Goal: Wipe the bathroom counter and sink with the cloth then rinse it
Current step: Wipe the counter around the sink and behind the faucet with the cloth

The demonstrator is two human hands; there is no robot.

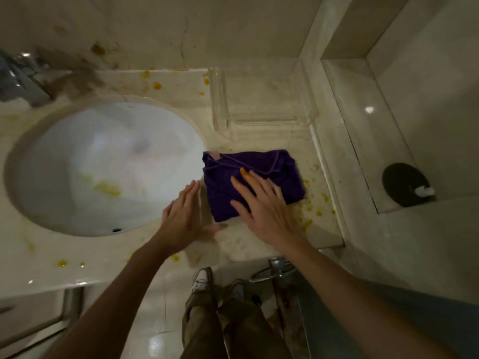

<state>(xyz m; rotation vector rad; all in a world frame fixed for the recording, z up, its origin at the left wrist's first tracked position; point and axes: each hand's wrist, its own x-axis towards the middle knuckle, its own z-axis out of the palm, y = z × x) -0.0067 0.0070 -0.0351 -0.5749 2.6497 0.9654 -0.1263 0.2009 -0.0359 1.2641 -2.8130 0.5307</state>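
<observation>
One marble counter (160,244) is sitting there splattered with yellow blobs, and one white oval sink (103,167) is catching a smear too. One folded purple cloth (248,182) is lying on the counter just right of the sink. The right hand (261,206) is pressing flat on it, fingers spread straight. The left hand (184,216) is hovering just beside the cloth, fingers relaxed, gripping nothing. One clear tray (261,99) is sitting behind.
</observation>
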